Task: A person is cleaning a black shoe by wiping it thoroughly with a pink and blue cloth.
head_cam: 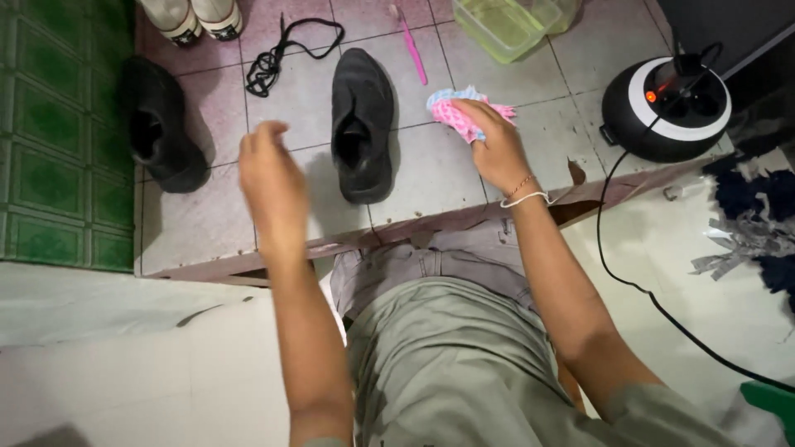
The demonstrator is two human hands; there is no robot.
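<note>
The clear plastic tub (497, 25) seems empty; right hand (495, 145) clutches a pink cloth (455, 112), left hand (269, 178) hovers loosely open beside the black shoe (362, 124).

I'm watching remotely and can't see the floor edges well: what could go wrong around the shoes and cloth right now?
1. The black power cable runs from the round black-and-white appliance across the floor beside the right arm; an elbow or leg might snag it.
2. The right hand grips a pink and blue cloth close to that appliance, so a wet cloth could drip near it.
3. The loose black shoelace behind the middle black shoe could get swept away.
</note>
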